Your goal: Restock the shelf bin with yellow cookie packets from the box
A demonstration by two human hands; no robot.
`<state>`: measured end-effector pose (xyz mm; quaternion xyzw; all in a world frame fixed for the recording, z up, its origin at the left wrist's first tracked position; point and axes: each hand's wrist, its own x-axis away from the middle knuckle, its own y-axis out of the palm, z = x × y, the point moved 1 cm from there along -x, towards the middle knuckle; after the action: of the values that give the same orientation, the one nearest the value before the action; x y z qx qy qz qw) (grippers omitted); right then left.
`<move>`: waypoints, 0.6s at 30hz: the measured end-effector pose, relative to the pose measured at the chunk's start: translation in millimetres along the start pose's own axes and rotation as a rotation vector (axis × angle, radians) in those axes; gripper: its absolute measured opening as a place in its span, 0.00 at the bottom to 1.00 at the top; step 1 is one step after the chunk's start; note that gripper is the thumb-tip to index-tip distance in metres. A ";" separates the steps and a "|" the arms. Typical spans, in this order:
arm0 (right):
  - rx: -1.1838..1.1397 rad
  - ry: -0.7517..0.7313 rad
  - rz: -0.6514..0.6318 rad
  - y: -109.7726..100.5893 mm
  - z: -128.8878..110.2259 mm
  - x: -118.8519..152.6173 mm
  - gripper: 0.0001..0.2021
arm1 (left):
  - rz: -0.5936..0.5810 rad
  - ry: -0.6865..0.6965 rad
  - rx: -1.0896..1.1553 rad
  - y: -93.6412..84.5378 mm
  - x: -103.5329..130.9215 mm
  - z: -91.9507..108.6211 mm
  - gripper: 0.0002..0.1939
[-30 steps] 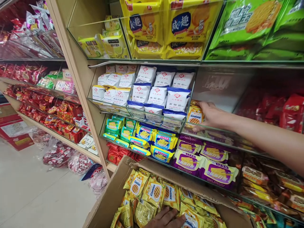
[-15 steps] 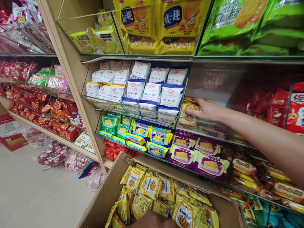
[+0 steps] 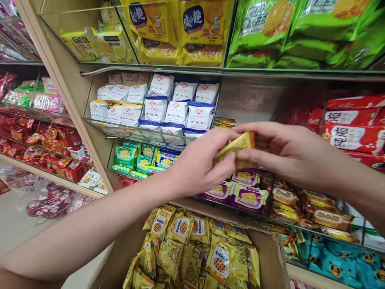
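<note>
My left hand [image 3: 204,160] and my right hand [image 3: 279,150] meet in front of the middle shelf, both closed on a small yellow cookie packet [image 3: 237,147] between their fingers. Just behind them, a stack of yellow packets [image 3: 224,121] stands in the glass-fronted compartment, beside white and blue packets [image 3: 201,115]. Under my forearms, a cardboard box [image 3: 272,249] holds many yellow cookie packets [image 3: 221,259].
Yellow bags [image 3: 204,22] and green bags [image 3: 264,24] fill the upper shelf. Red packs [image 3: 355,134] lie at the right, purple packets [image 3: 248,197] below my hands. A wooden divider [image 3: 60,92] stands at the left, with bagged goods on the floor beyond.
My left hand has risen from the box to the shelf. My right hand has drawn back from the stack, and both now hold a yellow packet. The view has shifted right.
</note>
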<state>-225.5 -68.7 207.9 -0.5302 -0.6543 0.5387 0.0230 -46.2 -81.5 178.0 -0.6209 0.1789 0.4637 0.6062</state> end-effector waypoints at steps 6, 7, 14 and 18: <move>-0.106 0.164 0.261 -24.6 31.0 -5.1 0.09 | 0.161 0.066 -0.048 15.1 -49.2 -29.6 0.12; -0.120 0.189 0.305 -27.6 36.0 -7.0 0.09 | 0.176 0.068 -0.082 17.7 -51.0 -33.0 0.11; -0.378 0.461 0.493 -19.4 66.1 -30.5 0.04 | 0.036 0.307 -0.500 39.3 -14.3 -40.8 0.13; -0.416 0.629 0.276 -1.9 76.5 -47.2 0.09 | -0.128 0.292 -0.680 46.6 0.1 -37.7 0.21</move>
<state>-252.2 -154.4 202.9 -0.7454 -0.6332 0.2042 0.0418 -69.2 -125.5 144.4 -0.8562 0.0602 0.3641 0.3614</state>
